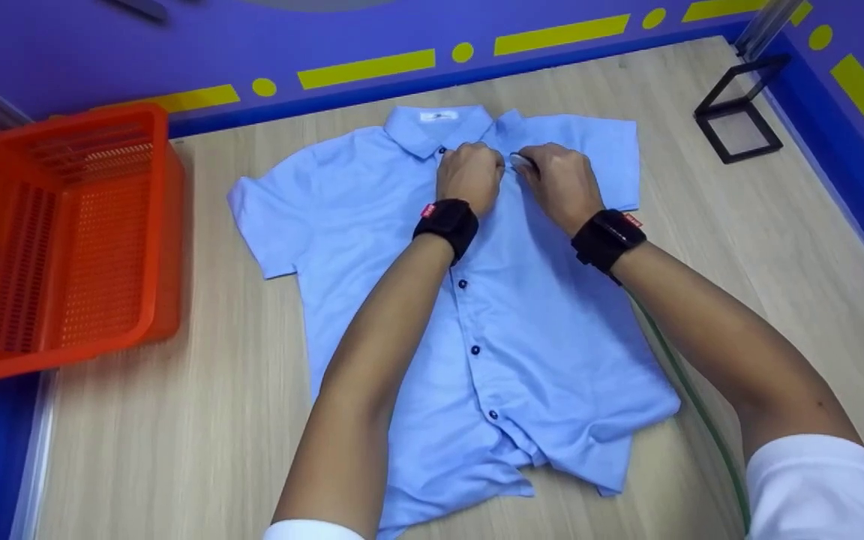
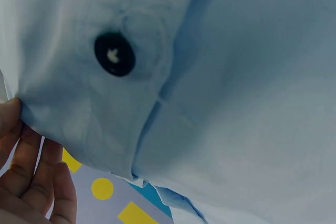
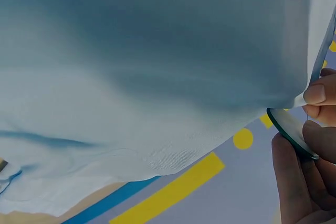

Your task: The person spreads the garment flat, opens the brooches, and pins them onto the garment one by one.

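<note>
A light blue short-sleeved shirt with dark buttons lies front up, collar at the far side. At the upper placket, my left hand pinches the cloth. In the left wrist view, that thumb and fingers hold the fabric's edge beside a dark button. My right hand is just to its right, gripping a flat, disc-like white thing with a dark green edge between thumb and fingers. Its exact kind is unclear. In the right wrist view, fingertips pinch the shirt just above the disc.
An orange plastic basket stands on the left of the wood-grain table. A black wire-like frame stands at the far right. Beneath the right forearm runs a green cord. Purple-blue walls with yellow marks border the back and right.
</note>
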`<control>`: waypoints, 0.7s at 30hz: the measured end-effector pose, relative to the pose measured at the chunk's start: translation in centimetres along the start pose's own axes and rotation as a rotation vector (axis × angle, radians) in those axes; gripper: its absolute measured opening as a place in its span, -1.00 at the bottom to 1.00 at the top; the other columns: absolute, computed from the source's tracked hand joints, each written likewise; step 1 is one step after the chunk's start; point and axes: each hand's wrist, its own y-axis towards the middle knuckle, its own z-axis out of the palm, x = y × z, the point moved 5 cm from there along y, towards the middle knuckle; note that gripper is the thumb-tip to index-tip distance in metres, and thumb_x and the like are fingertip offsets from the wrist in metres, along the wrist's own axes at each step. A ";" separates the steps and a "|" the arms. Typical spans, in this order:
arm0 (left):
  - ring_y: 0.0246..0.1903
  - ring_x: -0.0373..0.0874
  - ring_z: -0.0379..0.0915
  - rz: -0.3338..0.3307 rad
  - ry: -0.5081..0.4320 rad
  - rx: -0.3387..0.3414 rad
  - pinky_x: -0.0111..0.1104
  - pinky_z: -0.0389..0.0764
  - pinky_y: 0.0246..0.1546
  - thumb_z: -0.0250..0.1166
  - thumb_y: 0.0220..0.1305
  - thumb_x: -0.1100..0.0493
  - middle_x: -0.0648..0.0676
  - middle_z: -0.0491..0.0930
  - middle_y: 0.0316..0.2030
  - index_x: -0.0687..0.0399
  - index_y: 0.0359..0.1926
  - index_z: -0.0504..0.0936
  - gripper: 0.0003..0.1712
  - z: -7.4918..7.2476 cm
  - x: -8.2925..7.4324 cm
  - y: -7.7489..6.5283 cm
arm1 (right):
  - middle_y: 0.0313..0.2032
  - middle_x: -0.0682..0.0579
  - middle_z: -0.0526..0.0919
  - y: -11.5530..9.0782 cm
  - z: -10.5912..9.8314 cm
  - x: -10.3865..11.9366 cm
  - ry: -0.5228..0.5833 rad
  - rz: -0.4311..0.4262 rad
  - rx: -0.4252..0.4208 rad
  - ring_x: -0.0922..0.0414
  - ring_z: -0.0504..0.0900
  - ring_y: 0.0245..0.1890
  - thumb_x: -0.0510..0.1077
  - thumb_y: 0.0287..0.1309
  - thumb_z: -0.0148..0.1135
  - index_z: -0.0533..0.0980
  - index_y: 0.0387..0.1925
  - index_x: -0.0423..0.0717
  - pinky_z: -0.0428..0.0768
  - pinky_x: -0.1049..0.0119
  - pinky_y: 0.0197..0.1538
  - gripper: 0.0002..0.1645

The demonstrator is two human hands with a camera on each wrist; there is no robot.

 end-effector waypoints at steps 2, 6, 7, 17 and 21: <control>-0.18 -0.13 0.51 0.003 -0.004 0.003 -0.21 0.41 -0.12 0.07 0.33 0.06 -0.09 0.63 -0.28 -0.18 -0.26 0.73 -0.73 0.0 0.0 0.0 | -0.31 -0.13 0.68 0.0 0.1 0.1 -0.001 0.007 0.002 -0.03 0.64 -0.26 -0.15 0.20 0.18 0.63 -0.26 -0.22 0.55 0.13 -0.17 -0.78; -0.20 -0.13 0.51 0.001 -0.012 0.000 -0.21 0.42 -0.15 0.08 0.33 0.05 -0.08 0.63 -0.30 -0.17 -0.29 0.73 -0.73 -0.2 0.0 -0.1 | -0.30 -0.13 0.68 0.0 0.3 0.3 -0.008 0.015 0.012 -0.03 0.64 -0.24 -0.18 0.19 0.18 0.63 -0.25 -0.23 0.55 0.13 -0.16 -0.80; -0.20 -0.13 0.51 0.001 -0.015 -0.001 -0.21 0.42 -0.15 0.08 0.33 0.05 -0.08 0.63 -0.30 -0.17 -0.29 0.73 -0.73 -0.2 0.0 -0.1 | -0.30 -0.14 0.68 0.0 0.3 0.3 -0.010 0.017 0.014 -0.03 0.64 -0.24 -0.19 0.19 0.18 0.63 -0.25 -0.23 0.55 0.13 -0.16 -0.80; -0.27 -0.13 0.55 0.009 -0.012 -0.014 -0.23 0.44 -0.22 0.06 0.32 0.11 -0.10 0.64 -0.42 -0.11 -0.51 0.66 -0.69 -0.3 -0.1 -0.2 | -0.34 -0.15 0.67 0.0 0.7 0.2 -0.020 0.033 -0.022 -0.06 0.64 -0.29 -0.15 0.19 0.18 0.62 -0.29 -0.25 0.55 0.10 -0.21 -0.78; -0.29 -0.14 0.57 -0.007 -0.019 0.000 -0.25 0.46 -0.22 0.06 0.32 0.09 -0.11 0.66 -0.40 -0.12 -0.49 0.69 -0.68 -0.3 -0.1 -0.1 | -0.34 -0.18 0.66 0.0 0.9 0.1 0.006 0.053 -0.038 -0.07 0.63 -0.29 -0.12 0.21 0.16 0.61 -0.28 -0.27 0.55 0.09 -0.20 -0.73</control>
